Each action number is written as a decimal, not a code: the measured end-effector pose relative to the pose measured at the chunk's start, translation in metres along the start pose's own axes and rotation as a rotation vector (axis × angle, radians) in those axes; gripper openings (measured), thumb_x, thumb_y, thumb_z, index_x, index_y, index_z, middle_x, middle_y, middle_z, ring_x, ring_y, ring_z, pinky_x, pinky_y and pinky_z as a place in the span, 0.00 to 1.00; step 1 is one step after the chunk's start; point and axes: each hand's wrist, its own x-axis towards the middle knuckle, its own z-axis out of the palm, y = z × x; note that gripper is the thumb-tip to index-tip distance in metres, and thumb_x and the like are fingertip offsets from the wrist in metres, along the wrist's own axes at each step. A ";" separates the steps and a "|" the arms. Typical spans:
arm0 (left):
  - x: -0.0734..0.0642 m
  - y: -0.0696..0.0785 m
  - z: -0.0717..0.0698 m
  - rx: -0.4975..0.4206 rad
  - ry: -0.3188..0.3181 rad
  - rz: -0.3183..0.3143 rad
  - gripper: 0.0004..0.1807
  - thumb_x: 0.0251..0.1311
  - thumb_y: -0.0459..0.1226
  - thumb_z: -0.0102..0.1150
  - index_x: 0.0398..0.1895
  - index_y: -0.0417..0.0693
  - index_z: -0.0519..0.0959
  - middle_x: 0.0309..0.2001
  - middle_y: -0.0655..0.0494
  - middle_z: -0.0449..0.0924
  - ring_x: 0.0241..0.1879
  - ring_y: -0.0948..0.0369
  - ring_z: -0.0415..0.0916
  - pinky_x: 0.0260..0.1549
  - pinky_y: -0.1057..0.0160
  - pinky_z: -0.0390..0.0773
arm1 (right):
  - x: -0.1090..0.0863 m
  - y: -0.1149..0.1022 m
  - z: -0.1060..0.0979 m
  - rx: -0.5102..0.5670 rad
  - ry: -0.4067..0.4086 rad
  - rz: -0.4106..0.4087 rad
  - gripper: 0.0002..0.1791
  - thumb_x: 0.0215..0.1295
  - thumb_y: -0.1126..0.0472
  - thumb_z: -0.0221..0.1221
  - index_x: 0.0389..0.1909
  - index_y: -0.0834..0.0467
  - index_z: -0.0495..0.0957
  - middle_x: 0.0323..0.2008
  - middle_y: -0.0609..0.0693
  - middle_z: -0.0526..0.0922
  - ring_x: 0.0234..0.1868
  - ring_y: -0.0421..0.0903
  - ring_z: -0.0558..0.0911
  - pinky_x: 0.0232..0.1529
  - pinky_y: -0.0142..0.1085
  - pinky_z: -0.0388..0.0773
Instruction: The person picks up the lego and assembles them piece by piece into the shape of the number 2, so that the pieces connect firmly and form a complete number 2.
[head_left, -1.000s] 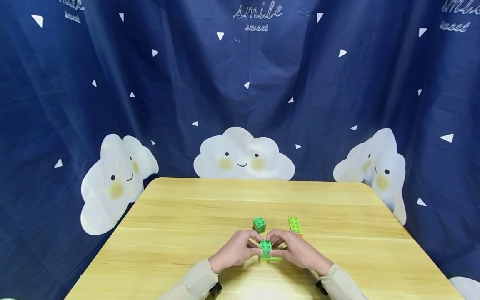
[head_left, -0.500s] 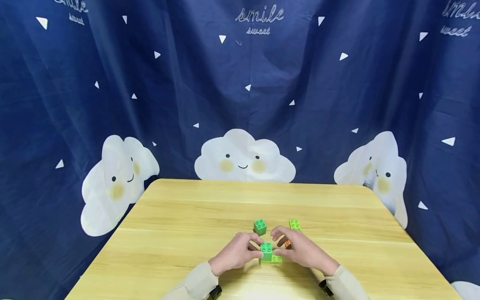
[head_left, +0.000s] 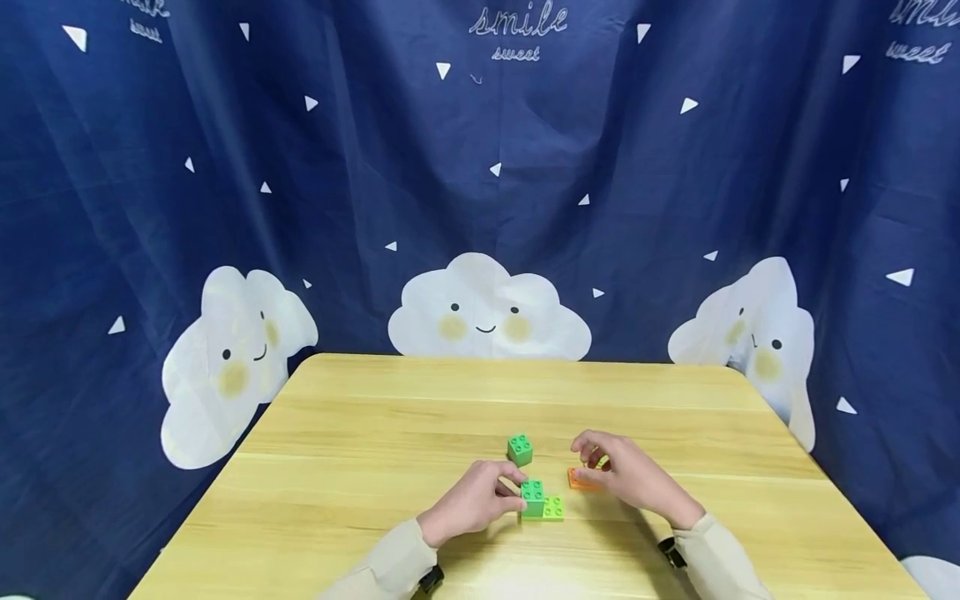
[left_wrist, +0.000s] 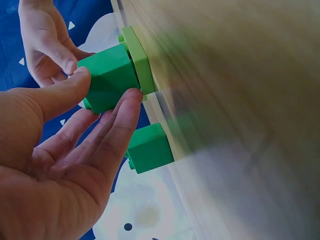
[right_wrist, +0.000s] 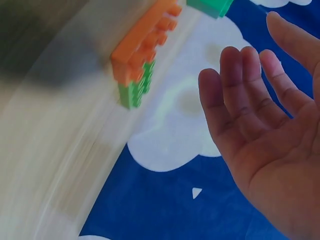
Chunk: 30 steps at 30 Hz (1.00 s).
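My left hand [head_left: 480, 500] pinches a green building block [head_left: 532, 497] between thumb and fingers, plain also in the left wrist view, where the block [left_wrist: 110, 77] is tipped on its side by the camera angle. That block sits on one end of a thin lime plate [head_left: 554, 507], whose other studs show to its right. My right hand [head_left: 633, 471], fingers loosely bent and holding nothing, hovers over an orange studded plate [head_left: 581, 480]. In the right wrist view the orange plate [right_wrist: 142, 40] lies apart from the fingers, in front of a longer lime plate [right_wrist: 132, 92].
Behind the left hand stands a second green block [head_left: 520, 450] on the wooden table [head_left: 360, 433]. A dark blue curtain [head_left: 480, 167] with white clouds hangs around the table's far edge and sides.
My right hand has let go of the green block and moved right and away from me, over the orange plate. My left hand stays on the block.
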 end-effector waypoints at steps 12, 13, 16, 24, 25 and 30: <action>-0.003 0.001 0.000 -0.007 0.005 0.000 0.14 0.61 0.33 0.71 0.50 0.43 0.84 0.52 0.50 0.85 0.39 0.64 0.86 0.38 0.70 0.84 | -0.007 0.020 -0.010 -0.054 0.012 -0.027 0.14 0.62 0.64 0.71 0.47 0.61 0.81 0.32 0.50 0.76 0.34 0.39 0.72 0.34 0.34 0.73; -0.003 0.001 0.000 -0.004 0.007 0.002 0.14 0.61 0.33 0.71 0.50 0.43 0.84 0.52 0.50 0.85 0.39 0.65 0.86 0.38 0.70 0.84 | -0.008 0.021 -0.010 -0.061 0.008 -0.032 0.14 0.62 0.64 0.71 0.47 0.61 0.81 0.32 0.50 0.76 0.34 0.40 0.72 0.34 0.34 0.72; -0.002 0.001 0.000 0.003 0.010 0.002 0.14 0.61 0.33 0.71 0.50 0.42 0.84 0.51 0.50 0.85 0.38 0.65 0.85 0.38 0.70 0.84 | -0.008 0.024 -0.009 -0.081 -0.003 -0.039 0.15 0.61 0.64 0.71 0.48 0.60 0.82 0.32 0.49 0.74 0.34 0.42 0.71 0.34 0.33 0.70; 0.001 0.001 0.001 0.001 0.005 -0.006 0.14 0.62 0.34 0.71 0.50 0.43 0.84 0.51 0.51 0.85 0.39 0.67 0.85 0.39 0.71 0.84 | -0.008 0.033 -0.005 -0.098 -0.033 -0.029 0.17 0.60 0.62 0.72 0.50 0.60 0.84 0.33 0.49 0.74 0.34 0.42 0.71 0.33 0.31 0.69; 0.001 0.001 0.001 0.000 0.005 -0.006 0.14 0.62 0.34 0.71 0.50 0.43 0.84 0.51 0.51 0.85 0.39 0.67 0.85 0.39 0.70 0.84 | -0.008 0.034 -0.004 -0.097 -0.040 -0.029 0.17 0.60 0.62 0.72 0.50 0.60 0.84 0.33 0.49 0.74 0.33 0.42 0.71 0.33 0.31 0.69; -0.002 0.001 0.000 -0.007 0.003 -0.009 0.14 0.61 0.33 0.71 0.50 0.43 0.84 0.51 0.50 0.85 0.39 0.65 0.86 0.38 0.70 0.84 | -0.009 0.037 0.002 -0.087 -0.068 -0.019 0.18 0.60 0.61 0.72 0.51 0.60 0.84 0.33 0.49 0.73 0.34 0.43 0.70 0.33 0.31 0.67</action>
